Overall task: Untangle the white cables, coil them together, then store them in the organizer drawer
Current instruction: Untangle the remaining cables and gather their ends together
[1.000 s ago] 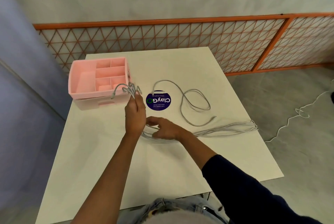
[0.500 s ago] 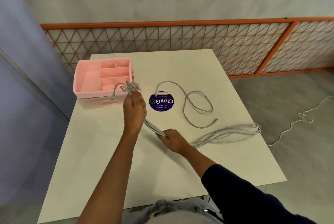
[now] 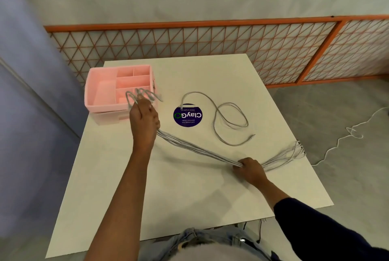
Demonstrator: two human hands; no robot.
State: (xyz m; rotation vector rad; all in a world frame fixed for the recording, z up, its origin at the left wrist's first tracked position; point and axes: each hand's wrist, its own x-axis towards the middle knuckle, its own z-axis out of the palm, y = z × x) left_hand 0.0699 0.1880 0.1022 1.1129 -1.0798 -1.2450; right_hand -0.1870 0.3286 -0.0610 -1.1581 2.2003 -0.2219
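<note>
Step, by my reading: straightening the strands; coiling not yet begun.

Bundle of grey-white cables (image 3: 195, 149) runs taut from in front of the pink plastic compartment organizer (image 3: 99, 92) out to its right. Left hand (image 3: 144, 121) grips the looped end by the organizer. Right hand (image 3: 249, 169) is closed round the strands, with the far loops fanned beyond it. A single loose grey-white cable (image 3: 229, 113) lies right of the organizer, ungathered.

Next, probably: add the loose cable, wind the lot, and open the drawer (image 3: 111, 116), which looks closed.

Room: orange lattice fence (image 3: 210, 46) behind the organizer; white counter (image 3: 189, 197); round purple sticker (image 3: 187, 115) just right of it.

Both hands (image 3: 144, 121) (image 3: 249, 169) around a taut cable bundle (image 3: 197, 150) beside pink organizer (image 3: 109, 90).
</note>
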